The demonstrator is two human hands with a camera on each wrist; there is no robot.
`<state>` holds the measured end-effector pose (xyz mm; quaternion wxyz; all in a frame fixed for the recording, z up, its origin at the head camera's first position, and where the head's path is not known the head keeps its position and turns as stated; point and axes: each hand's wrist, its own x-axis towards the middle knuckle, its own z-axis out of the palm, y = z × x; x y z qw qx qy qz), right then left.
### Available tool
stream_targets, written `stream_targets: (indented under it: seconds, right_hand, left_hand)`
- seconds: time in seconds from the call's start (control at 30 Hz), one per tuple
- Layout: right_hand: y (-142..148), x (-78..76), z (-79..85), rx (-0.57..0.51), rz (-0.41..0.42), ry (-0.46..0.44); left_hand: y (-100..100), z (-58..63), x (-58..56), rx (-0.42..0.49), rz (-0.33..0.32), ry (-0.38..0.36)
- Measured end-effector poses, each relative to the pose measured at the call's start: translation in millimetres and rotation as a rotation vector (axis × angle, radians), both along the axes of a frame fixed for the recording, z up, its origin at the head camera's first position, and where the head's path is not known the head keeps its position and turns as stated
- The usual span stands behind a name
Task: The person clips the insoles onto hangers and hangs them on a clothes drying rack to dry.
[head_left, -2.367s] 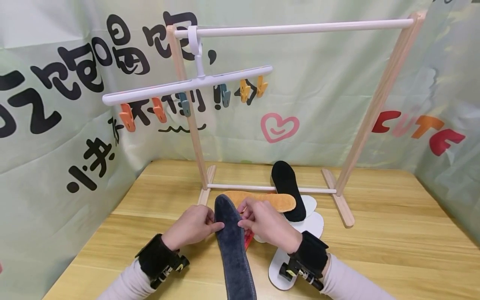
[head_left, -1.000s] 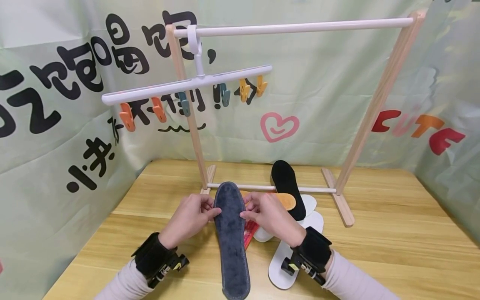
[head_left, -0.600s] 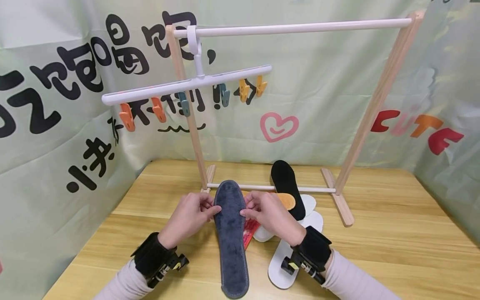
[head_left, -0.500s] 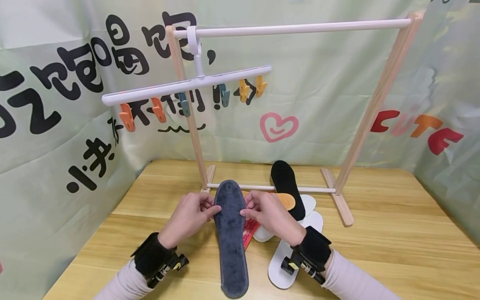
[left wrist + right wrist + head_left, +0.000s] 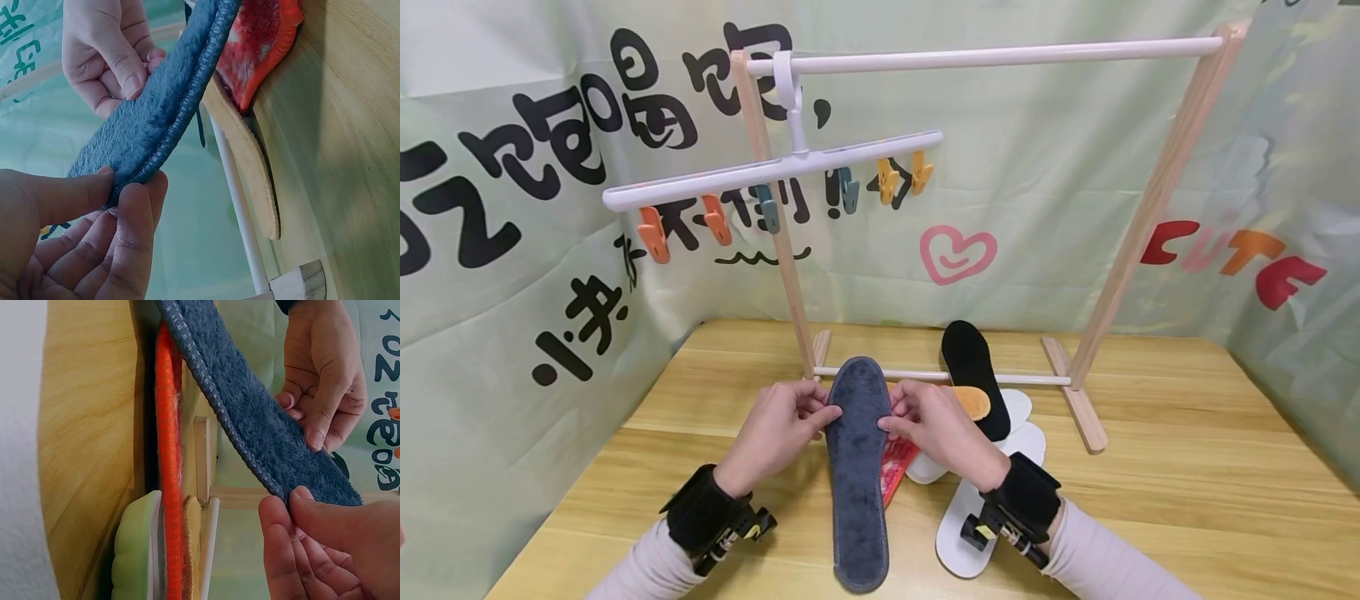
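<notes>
Between my hands is a dark grey fuzzy insole [image 5: 859, 483] with a stitched rim. My left hand [image 5: 781, 429] pinches its left edge near the rounded top end, thumb on the fuzzy face. On the opposite edge my right hand [image 5: 942, 429] pinches it at about the same height. Both wrist views show the insole [image 5: 156, 112] slanting, its top end lifted off the table. Behind it lie a red patterned insole [image 5: 898, 467] and an orange insole [image 5: 972, 402], both partly covered. A black insole [image 5: 973, 375] rests farther back, over the rack's lower bar.
White insoles [image 5: 966, 542] lie right of the red one, under my right forearm. A wooden rack [image 5: 1127, 233] stands behind on the table [image 5: 1172, 483]. From its top bar hangs a white hanger [image 5: 775, 169] with orange, blue-grey and yellow clips [image 5: 717, 220]. Printed cloth walls enclose the table.
Both hands have risen slightly and turned the grey insole so that its fuzzy face shows flatter and its lower end is in view. Lately its lower end has shifted a little left.
</notes>
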<state>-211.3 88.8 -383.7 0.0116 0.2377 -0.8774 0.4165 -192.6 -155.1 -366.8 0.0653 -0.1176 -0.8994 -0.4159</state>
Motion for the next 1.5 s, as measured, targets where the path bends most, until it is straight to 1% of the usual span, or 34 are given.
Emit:
stream_targets:
  seconds: [0.3,0.77,1.13,1.3,1.4,1.5]
  right_hand:
    - [-1.0,-0.9,-1.1,-0.018,0.009,-0.014]
    - [-2.4,-2.3,-0.3,-0.023,0.0,-0.028]
    - [-4.0,-2.9,2.5,-0.076,0.056,-0.031]
    - [-6.6,-5.1,6.3,-0.079,0.077,-0.03]
    - [-7.3,-7.4,7.8,-0.078,0.086,-0.023]
    - [-8.6,-9.8,9.9,-0.085,0.09,-0.012]
  left_hand:
    - [-3.0,0.9,-0.8,-0.004,-0.022,0.023]
    - [-5.3,2.7,-0.9,-0.012,-0.018,0.041]
    - [-9.6,4.9,-2.5,0.003,-0.023,0.065]
    - [-14.0,7.6,-3.6,0.02,-0.037,0.075]
    - [-19.3,11.0,-4.3,0.05,-0.055,0.078]
    - [-25.7,15.8,-5.2,0.069,-0.057,0.082]
